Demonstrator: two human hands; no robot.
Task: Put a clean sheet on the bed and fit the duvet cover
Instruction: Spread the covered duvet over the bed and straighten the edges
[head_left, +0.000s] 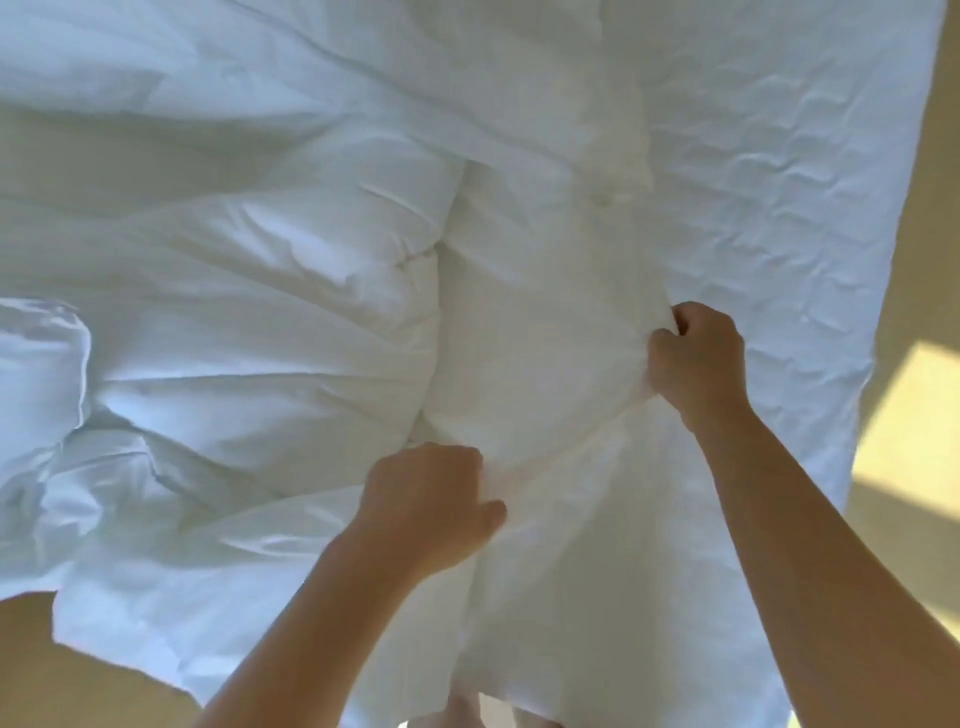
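A white duvet (249, 291) lies bunched and puffy across the left and middle of the view. A thin, wrinkled white duvet cover (753, 208) spreads flat on the right and drapes down toward me. My left hand (431, 499) grips a fold of white fabric low in the middle, fingers curled into the cloth. Higher and to the right, my right hand (696, 358) clenches a gathered bunch of fabric at the edge of a padded bulge (530, 338). Both forearms reach up from the bottom edge.
Tan floor (914, 260) shows along the right side, with a bright sunlit patch (914, 415), and again at the lower left (78, 675). The white bedding hangs over the near edge between my arms.
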